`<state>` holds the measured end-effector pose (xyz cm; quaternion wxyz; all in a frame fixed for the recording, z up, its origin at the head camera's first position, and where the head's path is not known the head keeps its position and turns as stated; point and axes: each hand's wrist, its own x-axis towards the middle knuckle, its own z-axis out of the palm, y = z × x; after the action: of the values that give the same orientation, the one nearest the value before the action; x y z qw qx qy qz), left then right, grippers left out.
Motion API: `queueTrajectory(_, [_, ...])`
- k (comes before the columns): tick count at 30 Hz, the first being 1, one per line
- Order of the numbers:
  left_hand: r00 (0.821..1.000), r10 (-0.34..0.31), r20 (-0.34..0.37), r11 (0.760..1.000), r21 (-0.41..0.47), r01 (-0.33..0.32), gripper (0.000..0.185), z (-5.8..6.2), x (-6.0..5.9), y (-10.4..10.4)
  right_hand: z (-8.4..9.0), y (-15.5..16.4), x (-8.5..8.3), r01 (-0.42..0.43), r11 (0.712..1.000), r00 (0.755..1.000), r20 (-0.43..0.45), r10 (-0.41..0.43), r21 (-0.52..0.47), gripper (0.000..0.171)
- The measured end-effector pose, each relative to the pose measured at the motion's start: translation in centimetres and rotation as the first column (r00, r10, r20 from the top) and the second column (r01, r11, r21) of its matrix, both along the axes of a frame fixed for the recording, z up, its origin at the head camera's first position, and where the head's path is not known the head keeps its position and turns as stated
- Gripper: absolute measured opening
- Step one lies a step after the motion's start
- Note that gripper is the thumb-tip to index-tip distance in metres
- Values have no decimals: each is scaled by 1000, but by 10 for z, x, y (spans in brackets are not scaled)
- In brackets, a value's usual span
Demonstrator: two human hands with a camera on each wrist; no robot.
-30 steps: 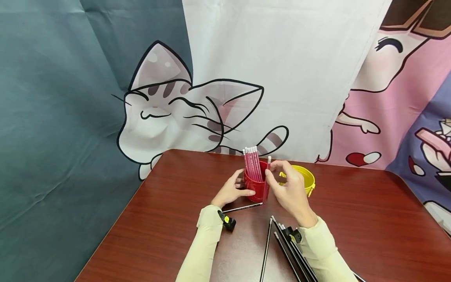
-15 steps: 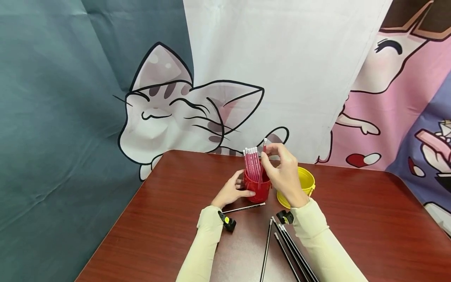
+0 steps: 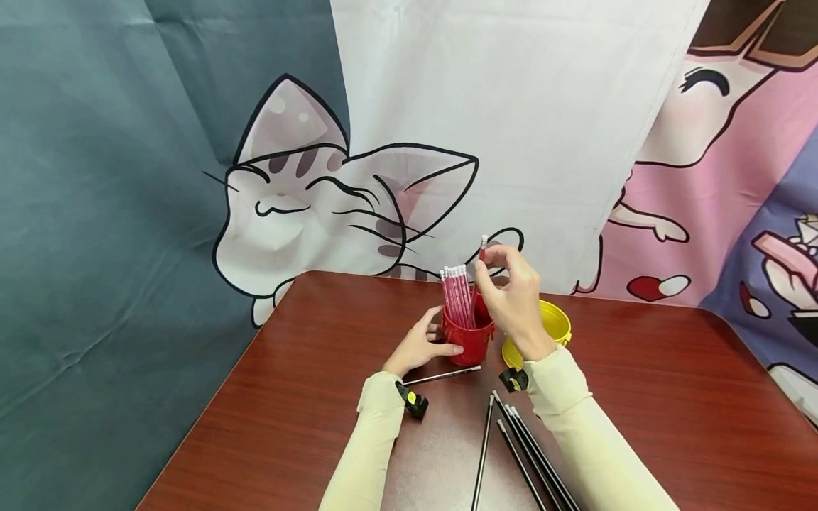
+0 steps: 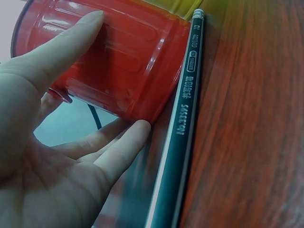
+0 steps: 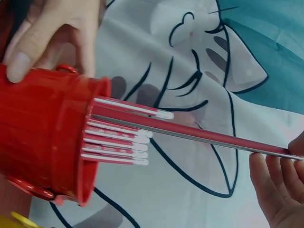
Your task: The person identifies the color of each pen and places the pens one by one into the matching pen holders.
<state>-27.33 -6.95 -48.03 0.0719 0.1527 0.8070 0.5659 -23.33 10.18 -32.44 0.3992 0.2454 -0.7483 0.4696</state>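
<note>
My left hand [image 3: 417, 348] holds the side of a small red bucket [image 3: 471, 343], thumb across its front and fingers behind. Several red pencils [image 3: 456, 298] with white eraser ends stand inside it, leaning left. With fingertips and thumb, my right hand [image 3: 516, 301] pinches one red pencil [image 5: 199, 133] near its eraser end, above the bucket. The right wrist view shows that pencil's lower end inside the bucket's mouth, beside the others. Below my left hand a dark pencil [image 4: 183, 104] lies on the table, close along the bucket's base.
A yellow bucket [image 3: 557, 325] stands right of the red one, partly hidden by my right hand. Several black pencils [image 3: 535, 454] lie on the brown table [image 3: 287, 397] near my right forearm. A printed cloth [image 3: 409, 85] hangs behind the table.
My right hand has lifted the red pencil from the bucket's right side up and left, over the mouth, then slightly higher. The left hand and the bucket have stayed put.
</note>
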Motion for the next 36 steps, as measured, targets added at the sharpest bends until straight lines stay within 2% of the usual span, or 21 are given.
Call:
queueTrajectory(7, [1000, -1, 5, 1000, -4, 1, 82, 1, 0, 0, -18, -2, -4, -31, 998, 999, 45, 28, 61, 16])
queueTrajectory(12, [1000, 4, 13, 1000, -13, -4, 82, 1, 0, -1, -27, -5, -3, -45, 996, 996, 77, 39, 71, 18])
queueTrajectory(20, [1000, -12, -17, 1000, -7, 11, 83, 0, 1, -2, -52, -10, -3, -39, 994, 994, 103, 28, 106, 18])
queueTrajectory(27, [999, -20, -28, 1000, 7, 20, 81, 0, 1, -1, -70, -11, 1, -26, 990, 983, 185, 1, 136, 18])
queueTrajectory(31, [999, -23, -28, 1000, 11, 23, 80, 0, 0, 0, -76, -11, 2, -18, 990, 979, 203, -10, 138, 17])
queueTrajectory(34, [999, -30, -18, 999, 23, 30, 81, 2, 1, 0, -79, -11, 1, -10, 990, 978, 206, -20, 141, 17])
queueTrajectory(36, [999, -36, -13, 999, 30, 36, 79, 10, 6, -1, -81, -11, 0, -2, 988, 977, 212, -30, 151, 16])
